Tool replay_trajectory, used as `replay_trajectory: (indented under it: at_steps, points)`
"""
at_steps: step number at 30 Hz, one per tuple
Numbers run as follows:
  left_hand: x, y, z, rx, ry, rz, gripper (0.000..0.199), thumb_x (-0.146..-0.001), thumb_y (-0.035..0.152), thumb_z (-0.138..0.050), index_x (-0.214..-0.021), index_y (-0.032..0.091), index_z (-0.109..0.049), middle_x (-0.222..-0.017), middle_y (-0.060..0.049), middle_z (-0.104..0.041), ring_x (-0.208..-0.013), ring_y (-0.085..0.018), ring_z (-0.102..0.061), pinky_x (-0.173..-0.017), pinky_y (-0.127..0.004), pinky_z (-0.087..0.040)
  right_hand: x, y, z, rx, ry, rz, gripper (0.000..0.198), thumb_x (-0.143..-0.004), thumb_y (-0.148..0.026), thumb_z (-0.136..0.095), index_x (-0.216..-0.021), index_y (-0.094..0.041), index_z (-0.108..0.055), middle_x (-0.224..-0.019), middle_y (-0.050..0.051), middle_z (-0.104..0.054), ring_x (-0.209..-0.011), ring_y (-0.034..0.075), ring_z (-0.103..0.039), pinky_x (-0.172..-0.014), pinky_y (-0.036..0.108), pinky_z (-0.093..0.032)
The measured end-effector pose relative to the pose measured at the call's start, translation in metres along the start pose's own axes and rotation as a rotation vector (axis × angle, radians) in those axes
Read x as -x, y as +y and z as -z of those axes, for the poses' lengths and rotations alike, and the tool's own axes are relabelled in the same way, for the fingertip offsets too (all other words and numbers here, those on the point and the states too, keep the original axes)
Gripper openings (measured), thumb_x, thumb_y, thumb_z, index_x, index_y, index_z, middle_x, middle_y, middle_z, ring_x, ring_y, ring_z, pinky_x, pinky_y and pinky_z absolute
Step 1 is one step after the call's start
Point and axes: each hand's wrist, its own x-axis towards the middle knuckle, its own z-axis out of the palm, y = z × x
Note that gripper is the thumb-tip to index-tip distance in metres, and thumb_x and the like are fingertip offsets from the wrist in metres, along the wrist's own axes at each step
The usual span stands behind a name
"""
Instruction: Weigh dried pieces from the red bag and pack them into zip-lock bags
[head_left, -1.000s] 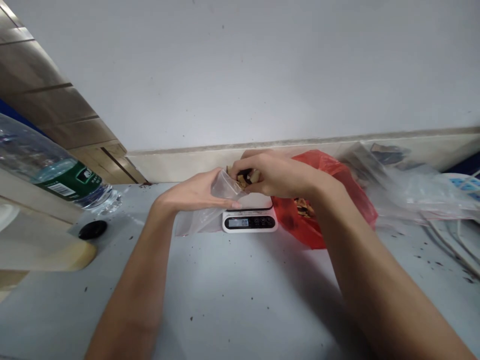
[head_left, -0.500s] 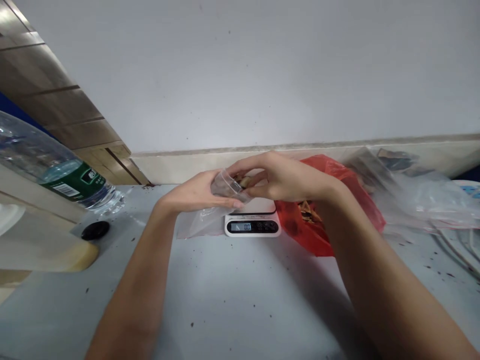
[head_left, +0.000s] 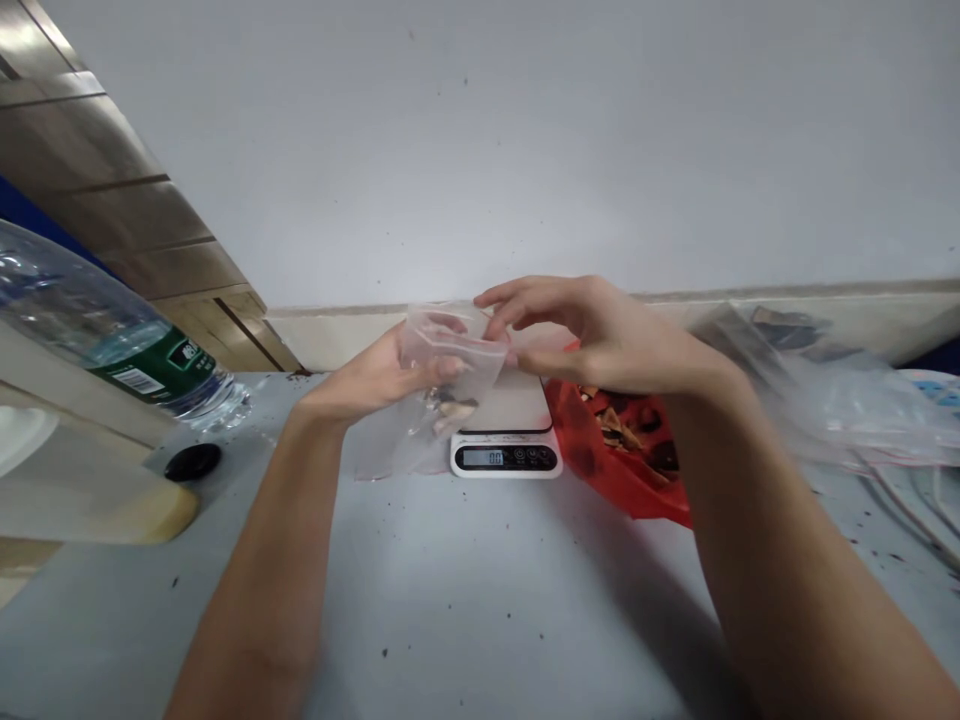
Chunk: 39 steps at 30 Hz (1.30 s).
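Note:
My left hand (head_left: 401, 370) is closed around a clear plastic zip bag (head_left: 491, 365), its thumb on the near side. A few dark and pale dried pieces (head_left: 454, 408) lie low in the bag, which is tilted with its mouth upward. At the right edge of that mouth is my right hand (head_left: 592, 335), thumb and fingers apart, the thumb touching or very close to the plastic. Below the hands sits a white digital scale (head_left: 556, 440) reading 0.0. A red plastic bag (head_left: 622, 490) with brown dried slices (head_left: 619, 430) stands open beside it, partly behind my right forearm.
Another clear bag (head_left: 367, 462) lies flat left of the scale. At left are a water bottle (head_left: 150, 360), a dark oval object (head_left: 193, 461) and a translucent container (head_left: 82, 490). Clear bags (head_left: 847, 400) and a cable (head_left: 911, 510) lie at right. A white wall (head_left: 525, 150) rises behind.
My right hand has drawn back from inside the bag's mouth and its fingers have spread. The bag has turned more upright, so the pieces inside now show near its bottom.

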Motion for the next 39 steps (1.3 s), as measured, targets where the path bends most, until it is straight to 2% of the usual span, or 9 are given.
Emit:
replay_trajectory:
  at_steps: [2, 6, 11, 14, 17, 19, 24, 31, 39]
  points:
    - [0.001, 0.001, 0.001, 0.012, 0.028, -0.027, 0.088, -0.075, 0.088, -0.071, -0.133, 0.021, -0.068, -0.120, -0.014, -0.077, -0.111, -0.033, -0.072, -0.092, -0.043, -0.058, 0.000, 0.000, 0.001, -0.034, -0.031, 0.017, 0.006, -0.083, -0.029, -0.073, -0.081, -0.023, -0.072, -0.114, 0.008, -0.078, -0.122, 0.028, -0.067, -0.102, 0.043, -0.055]
    - [0.002, 0.005, 0.002, -0.055, 0.129, -0.047, 0.079, -0.079, 0.084, -0.071, -0.129, 0.023, -0.074, -0.132, -0.013, -0.075, -0.124, -0.034, -0.068, -0.102, -0.042, -0.055, -0.001, 0.003, 0.003, -0.059, 0.024, -0.017, 0.019, -0.083, -0.035, -0.077, -0.075, -0.023, -0.064, -0.085, 0.002, -0.071, -0.082, 0.018, -0.067, -0.076, 0.032, -0.054]
    - [-0.001, 0.004, 0.001, -0.049, 0.339, -0.078, 0.053, -0.073, 0.062, -0.087, -0.103, 0.019, -0.078, -0.102, -0.009, -0.080, -0.099, -0.028, -0.074, -0.091, -0.042, -0.061, 0.002, 0.007, 0.011, 0.033, 0.109, -0.105, 0.024, -0.084, -0.038, -0.080, -0.071, -0.023, -0.065, -0.065, -0.002, -0.059, -0.057, 0.013, -0.053, -0.055, 0.029, -0.041]
    - [-0.002, 0.005, -0.002, -0.046, 0.437, -0.158, 0.043, -0.073, 0.058, -0.087, -0.089, 0.020, -0.072, -0.090, -0.006, -0.076, -0.088, -0.023, -0.072, -0.087, -0.040, -0.061, 0.006, 0.008, 0.015, -0.020, 0.110, -0.114, 0.031, -0.080, -0.043, -0.086, -0.069, -0.024, -0.064, -0.064, -0.002, -0.061, -0.056, 0.013, -0.055, -0.054, 0.030, -0.043]
    - [-0.003, 0.008, -0.004, -0.019, 0.389, -0.228, 0.047, -0.067, 0.053, -0.093, -0.090, 0.021, -0.068, -0.099, -0.004, -0.074, -0.089, -0.020, -0.072, -0.084, -0.036, -0.062, 0.009, 0.006, 0.018, -0.075, 0.155, -0.100, 0.036, -0.077, -0.046, -0.090, -0.067, -0.024, -0.064, -0.066, -0.001, -0.066, -0.059, 0.015, -0.060, -0.056, 0.030, -0.048]
    - [-0.003, 0.008, -0.005, -0.030, 0.356, -0.225, 0.049, -0.064, 0.052, -0.095, -0.089, 0.020, -0.067, -0.090, -0.002, -0.073, -0.083, -0.019, -0.071, -0.078, -0.033, -0.063, 0.009, 0.004, 0.018, -0.092, 0.180, -0.094, 0.038, -0.074, -0.046, -0.092, -0.065, -0.024, -0.063, -0.068, 0.000, -0.069, -0.063, 0.016, -0.063, -0.059, 0.031, -0.051]
    - [-0.005, 0.008, -0.006, -0.108, 0.476, -0.305, 0.042, -0.072, 0.055, -0.091, -0.077, 0.019, -0.070, -0.078, -0.002, -0.074, -0.078, -0.019, -0.073, -0.074, -0.030, -0.064, 0.008, 0.003, 0.017, -0.084, 0.279, -0.068, 0.044, -0.070, -0.049, -0.095, -0.060, -0.023, -0.060, -0.066, 0.000, -0.066, -0.064, 0.014, -0.062, -0.059, 0.030, -0.052]
    - [0.002, 0.013, -0.005, -0.048, 0.411, -0.237, 0.046, -0.065, 0.051, -0.097, -0.093, 0.019, -0.081, -0.089, -0.005, -0.082, -0.082, -0.023, -0.080, -0.079, -0.034, -0.069, 0.009, 0.007, 0.020, -0.068, 0.236, -0.121, 0.042, -0.067, -0.050, -0.095, -0.061, -0.026, -0.061, -0.067, 0.001, -0.068, -0.065, 0.017, -0.063, -0.058, 0.032, -0.052]
    - [0.005, 0.025, -0.005, -0.184, 0.455, -0.260, 0.021, -0.085, 0.040, -0.083, -0.080, 0.019, -0.080, -0.072, -0.003, -0.078, -0.072, -0.020, -0.078, -0.070, -0.029, -0.067, 0.014, 0.003, 0.023, -0.065, 0.176, -0.147, 0.041, -0.069, -0.047, -0.093, -0.062, -0.026, -0.059, -0.070, 0.002, -0.071, -0.070, 0.019, -0.065, -0.062, 0.033, -0.054]
